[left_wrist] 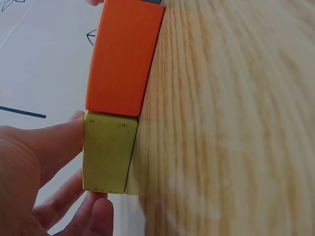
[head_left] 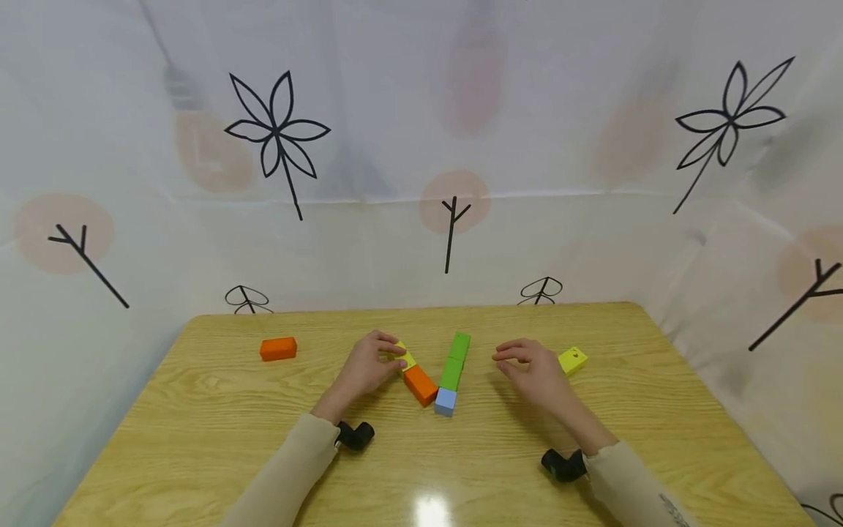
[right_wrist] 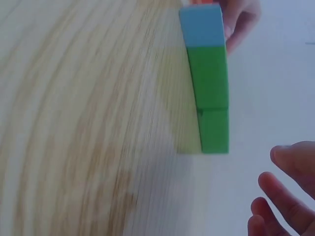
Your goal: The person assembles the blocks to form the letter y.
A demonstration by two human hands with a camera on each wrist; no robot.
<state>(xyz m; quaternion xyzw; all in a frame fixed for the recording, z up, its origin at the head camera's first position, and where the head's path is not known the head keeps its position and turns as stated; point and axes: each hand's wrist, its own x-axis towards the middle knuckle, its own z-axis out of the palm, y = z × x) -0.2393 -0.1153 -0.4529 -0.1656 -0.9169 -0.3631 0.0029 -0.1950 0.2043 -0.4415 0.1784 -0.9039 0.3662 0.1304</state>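
Observation:
My left hand [head_left: 370, 361] pinches a yellow block [left_wrist: 109, 153] between thumb and fingers. In the left wrist view that block's end meets an orange block [left_wrist: 125, 59]. The orange block's near end stands beside a light blue block [head_left: 445, 402]. Beyond the blue one, two green blocks [right_wrist: 208, 77] run end to end in a line, so the pieces form a V shape on the table. To the right of the green blocks, my right hand [head_left: 536, 373] hovers over the table with fingers loosely bent and nothing between them.
Another orange block [head_left: 279, 349] lies alone at the table's back left. A yellow block with a small dark mark [head_left: 573, 359] lies behind my right hand, which partly covers it. The wooden table [head_left: 421, 468] ends at a patterned cloth [head_left: 369, 249] behind it.

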